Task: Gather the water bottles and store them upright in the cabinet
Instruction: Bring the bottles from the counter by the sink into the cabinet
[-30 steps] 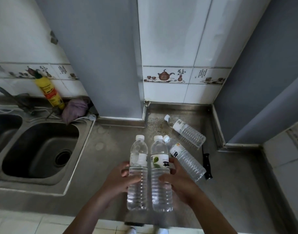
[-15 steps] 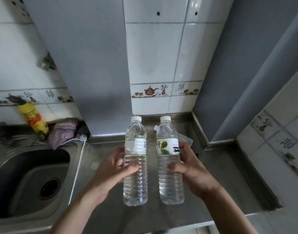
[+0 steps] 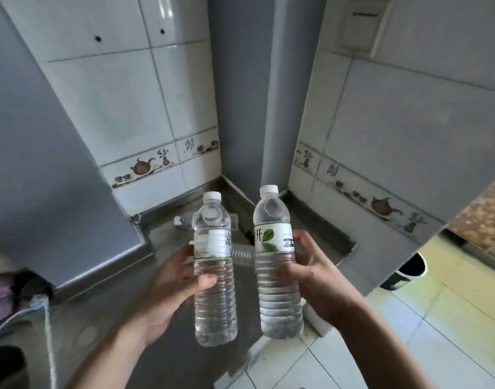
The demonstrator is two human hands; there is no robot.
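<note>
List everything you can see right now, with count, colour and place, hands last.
Held water bottles: 2, clear with white caps, upright, one in the left hand, one in the right hand.
Bottles on the counter: at least 2, clear, lying down behind the held ones, mostly hidden.
Counter: 1, grey steel, below the hands.
Wall tiles: many, white with a teapot border, behind the counter.
Cloth: 1, purple, left edge.
Bin: 1, dark with a white rim, floor at right.
Floor tiles: pale, bottom right.
Left hand: 1, grips the left bottle.
Right hand: 1, grips the right bottle.
</note>
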